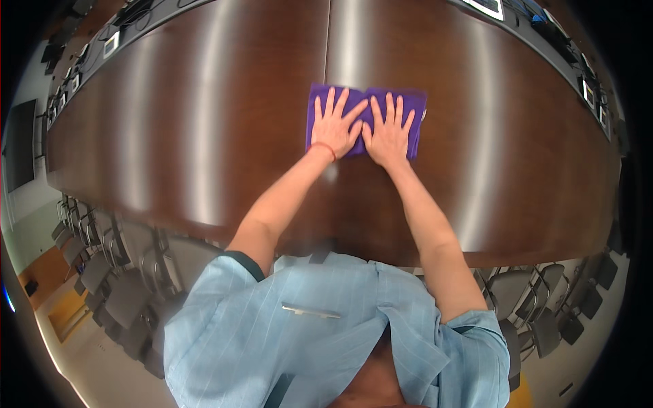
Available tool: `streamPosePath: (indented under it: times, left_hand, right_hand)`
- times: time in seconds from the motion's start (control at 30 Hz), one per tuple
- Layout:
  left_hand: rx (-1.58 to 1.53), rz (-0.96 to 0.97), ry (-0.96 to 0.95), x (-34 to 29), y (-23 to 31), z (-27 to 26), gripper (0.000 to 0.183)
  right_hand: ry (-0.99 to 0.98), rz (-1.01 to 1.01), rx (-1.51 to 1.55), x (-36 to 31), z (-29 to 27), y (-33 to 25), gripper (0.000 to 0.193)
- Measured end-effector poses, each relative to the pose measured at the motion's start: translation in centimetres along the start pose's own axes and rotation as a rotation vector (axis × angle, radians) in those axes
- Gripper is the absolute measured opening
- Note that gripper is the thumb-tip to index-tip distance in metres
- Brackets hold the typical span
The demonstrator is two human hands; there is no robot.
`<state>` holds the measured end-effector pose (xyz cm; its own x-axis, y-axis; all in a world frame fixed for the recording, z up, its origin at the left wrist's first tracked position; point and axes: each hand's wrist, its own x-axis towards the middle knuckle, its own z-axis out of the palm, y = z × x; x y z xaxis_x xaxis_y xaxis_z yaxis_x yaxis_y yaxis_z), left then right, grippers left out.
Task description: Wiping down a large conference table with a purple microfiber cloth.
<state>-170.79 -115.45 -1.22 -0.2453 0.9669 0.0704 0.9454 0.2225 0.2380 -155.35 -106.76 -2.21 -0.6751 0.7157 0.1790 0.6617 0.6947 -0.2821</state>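
Observation:
A folded purple cloth (362,144) lies flat on the glossy dark brown tabletop (265,88), across the seam that runs away from me. My left hand (333,128) presses on its left half with the fingers spread, a thin red band round the wrist. On the right half rests my right hand (389,136), palm down and fingers also apart. The two thumbs come close together near the middle of the cloth. A small white tag shows at the cloth's right edge.
Grey chairs (129,296) line the near side of the table at left, and more chairs (544,330) stand at right. Along the far edge run a grey strip, cables and white-framed devices (111,44). A dark screen (20,145) hangs at far left.

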Motion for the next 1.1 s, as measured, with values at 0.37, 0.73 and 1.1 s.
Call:
streamPosePath:
  times: [0.37,0.73,1.1]
  left_hand:
    - [-0.019,0.084,0.179,26.7,-8.9,2.0,0.056]
    - [-0.026,0.019,0.167,35.0,-11.6,1.7,0.058]
    - [0.081,0.029,0.195,20.4,-6.1,3.2,0.059]
  right_hand:
    - [0.12,0.042,-0.233,25.6,5.2,8.6,0.069]
    - [0.032,0.113,-0.17,34.6,4.5,9.1,0.066]
    - [0.067,0.021,-0.236,19.5,4.0,8.1,0.066]
